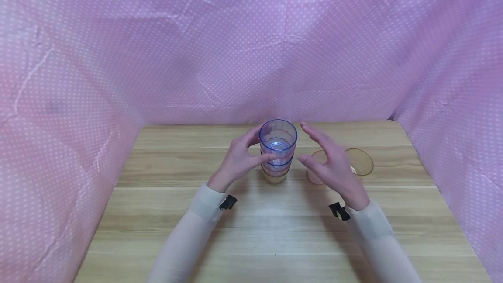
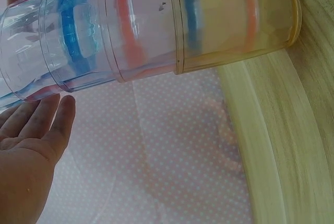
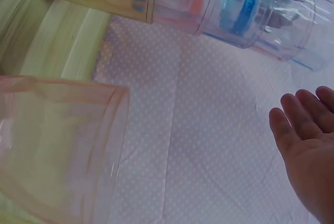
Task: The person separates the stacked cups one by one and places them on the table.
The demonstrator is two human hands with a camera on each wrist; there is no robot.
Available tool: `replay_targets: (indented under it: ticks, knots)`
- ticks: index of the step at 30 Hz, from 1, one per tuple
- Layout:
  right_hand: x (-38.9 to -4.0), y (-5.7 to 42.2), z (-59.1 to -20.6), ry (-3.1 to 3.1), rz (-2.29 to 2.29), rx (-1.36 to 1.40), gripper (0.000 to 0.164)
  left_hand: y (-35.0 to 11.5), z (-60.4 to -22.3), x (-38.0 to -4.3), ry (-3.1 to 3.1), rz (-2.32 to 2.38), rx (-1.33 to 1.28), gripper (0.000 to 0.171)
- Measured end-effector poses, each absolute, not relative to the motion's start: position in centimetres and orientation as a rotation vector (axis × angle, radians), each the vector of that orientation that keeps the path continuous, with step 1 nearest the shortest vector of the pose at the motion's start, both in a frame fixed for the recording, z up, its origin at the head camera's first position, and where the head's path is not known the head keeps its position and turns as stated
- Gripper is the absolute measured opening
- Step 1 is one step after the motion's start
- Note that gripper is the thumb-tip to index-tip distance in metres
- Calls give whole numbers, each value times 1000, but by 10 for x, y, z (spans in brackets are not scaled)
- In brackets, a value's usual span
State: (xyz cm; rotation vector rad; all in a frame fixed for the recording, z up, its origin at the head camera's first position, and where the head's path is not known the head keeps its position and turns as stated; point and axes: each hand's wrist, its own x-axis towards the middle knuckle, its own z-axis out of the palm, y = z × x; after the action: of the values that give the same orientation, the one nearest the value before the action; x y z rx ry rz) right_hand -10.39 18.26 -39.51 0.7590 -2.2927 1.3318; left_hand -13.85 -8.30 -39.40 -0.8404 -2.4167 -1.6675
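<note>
A tall stack of nested clear plastic cups [image 1: 276, 170] stands near the table's back edge. Its bottom cup is yellow [image 2: 229, 25], with pink and blue ones above and a blue-rimmed cup [image 1: 278, 136] on top. My left hand [image 1: 237, 158] holds the upper stack from the left, thumb across the front and fingers behind. To the right of the stack, my right hand [image 1: 334, 167] is held apart from it, fingers extended and nothing in its grasp. Beneath and beside that hand are a pink cup [image 3: 62, 145] and a yellow cup [image 1: 363, 161], both partly hidden in the head view.
The cups stand on a light wood-grain table [image 1: 251, 239]. Pink polka-dot cloth [image 1: 235, 56] hangs behind the table and on both sides. A black buckle [image 1: 228, 202] sits at the left wrist, and another buckle [image 1: 339, 211] at the right.
</note>
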Motion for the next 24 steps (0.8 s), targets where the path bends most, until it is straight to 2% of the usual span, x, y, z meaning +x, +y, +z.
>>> replay_targets:
  ticks: [15, 24]
  knots:
    - [-127, 165, -378, -2492, 1512, 799, 77, -85, -393, -138, -2458, -1671, -829, 81]
    - [-134, 163, -375, -2558, 1609, 788, 88, -88, -398, -139, -2477, -1747, -825, 94]
